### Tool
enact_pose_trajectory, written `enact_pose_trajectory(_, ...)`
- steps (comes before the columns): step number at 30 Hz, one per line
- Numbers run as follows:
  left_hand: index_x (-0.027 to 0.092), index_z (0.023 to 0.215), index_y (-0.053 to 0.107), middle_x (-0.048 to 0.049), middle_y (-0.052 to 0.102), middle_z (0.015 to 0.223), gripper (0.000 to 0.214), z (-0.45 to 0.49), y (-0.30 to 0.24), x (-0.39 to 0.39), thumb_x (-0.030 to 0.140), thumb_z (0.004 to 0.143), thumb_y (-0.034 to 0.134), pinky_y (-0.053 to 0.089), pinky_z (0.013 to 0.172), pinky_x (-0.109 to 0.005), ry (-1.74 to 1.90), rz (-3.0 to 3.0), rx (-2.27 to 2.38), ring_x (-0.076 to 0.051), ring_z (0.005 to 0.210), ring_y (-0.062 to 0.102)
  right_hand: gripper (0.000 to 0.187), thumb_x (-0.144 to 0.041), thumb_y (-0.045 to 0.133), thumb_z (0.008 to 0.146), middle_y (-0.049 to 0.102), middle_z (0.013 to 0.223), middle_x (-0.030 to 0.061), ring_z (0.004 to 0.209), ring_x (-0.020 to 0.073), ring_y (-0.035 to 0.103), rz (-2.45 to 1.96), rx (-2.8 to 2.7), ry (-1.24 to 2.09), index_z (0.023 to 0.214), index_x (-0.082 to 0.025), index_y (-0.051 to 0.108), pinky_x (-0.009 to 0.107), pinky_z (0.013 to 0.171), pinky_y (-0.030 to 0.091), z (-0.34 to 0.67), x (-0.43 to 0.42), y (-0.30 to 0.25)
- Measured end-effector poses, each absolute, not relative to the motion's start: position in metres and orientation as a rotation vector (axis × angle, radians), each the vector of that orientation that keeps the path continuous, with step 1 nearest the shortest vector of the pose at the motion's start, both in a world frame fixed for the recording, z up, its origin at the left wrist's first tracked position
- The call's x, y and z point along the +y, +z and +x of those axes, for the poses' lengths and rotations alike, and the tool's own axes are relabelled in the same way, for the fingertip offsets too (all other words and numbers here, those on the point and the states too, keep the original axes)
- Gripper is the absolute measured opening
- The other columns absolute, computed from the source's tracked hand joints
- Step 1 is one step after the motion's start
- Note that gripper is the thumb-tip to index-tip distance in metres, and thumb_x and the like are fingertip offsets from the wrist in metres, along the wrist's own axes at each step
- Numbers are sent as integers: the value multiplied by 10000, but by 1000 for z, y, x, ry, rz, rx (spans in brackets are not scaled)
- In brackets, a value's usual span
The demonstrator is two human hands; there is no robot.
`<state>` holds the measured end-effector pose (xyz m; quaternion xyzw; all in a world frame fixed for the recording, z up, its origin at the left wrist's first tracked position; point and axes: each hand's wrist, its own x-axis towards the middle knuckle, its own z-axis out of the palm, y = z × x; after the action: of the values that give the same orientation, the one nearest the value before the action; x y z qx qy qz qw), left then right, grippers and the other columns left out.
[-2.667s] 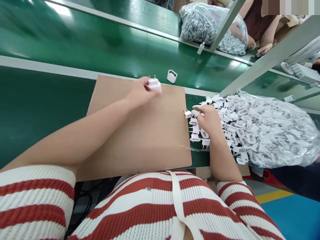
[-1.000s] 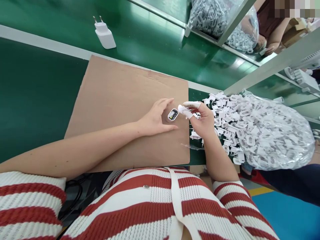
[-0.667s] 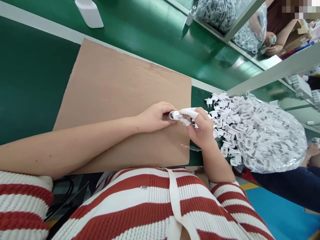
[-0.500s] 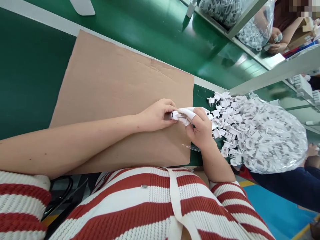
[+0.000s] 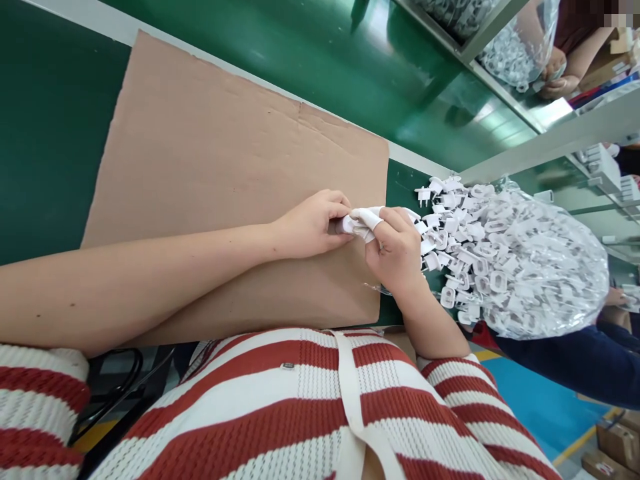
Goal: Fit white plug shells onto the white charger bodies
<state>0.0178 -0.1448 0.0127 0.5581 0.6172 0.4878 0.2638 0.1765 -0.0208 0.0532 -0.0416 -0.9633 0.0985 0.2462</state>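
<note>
Between my two hands is a small white plastic part, held above the cardboard sheet. My left hand pinches it from the left with thumb and fingers. From the right, my right hand, with white covers on some fingertips, closes over the same part. These fingers hide most of its shape. Just right of my right hand lies a heap of white plastic plug pieces, several showing pins or oval rings.
A clear plastic bag full of the same white pieces lies at the right. Beyond the green table a metal frame post slants across. A co-worker's hands hold something small at the upper right.
My right fingers now cover more of the white part, and the dark opening seen on it before is hidden. The whole view has shifted slightly.
</note>
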Motion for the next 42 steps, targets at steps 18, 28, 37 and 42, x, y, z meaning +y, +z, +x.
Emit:
enact_pose_trajectory(18, 203, 1125, 751, -78, 681, 1040, 387, 22, 9, -147, 506, 886, 725, 508, 899, -355, 1324, 1480, 1741, -250, 1003, 632, 484, -335, 596, 966, 751, 1145, 58, 1112, 222, 683, -452, -2484, 868, 1442, -257, 559, 387, 1002, 539, 185, 13, 61)
enact_pose_trajectory(28, 184, 1294, 611, -141, 701, 1248, 607, 17, 64, -141, 579, 863, 774, 585, 820, -370, 1584, 907, 1478, -272, 1015, 724, 473, -136, 542, 882, 724, 1295, 94, 1212, 296, 630, -1114, -2987, 129, 1316, -244, 695, 484, 1092, 340, 198, 49, 65)
enact_pose_trajectory(37, 222, 1331, 654, -104, 706, 1310, 339, 50, 136, -166, 225, 992, 675, 549, 998, -334, 1843, 1821, 1761, -224, 1191, 666, 468, -65, 515, 855, 744, 1228, 47, 1121, 224, 670, -1122, -2926, 220, 1204, -268, 752, 333, 938, 418, 187, 50, 58)
enact_pose_trajectory(42, 235, 1362, 635, -109, 694, 1338, 393, 47, 137, -173, 161, 979, 681, 528, 1086, -387, 1891, 2025, 1805, -237, 1253, 652, 451, -84, 509, 869, 733, 1174, 59, 1021, 220, 681, -1144, -2916, 178, 1212, -263, 742, 306, 807, 430, 187, 48, 54)
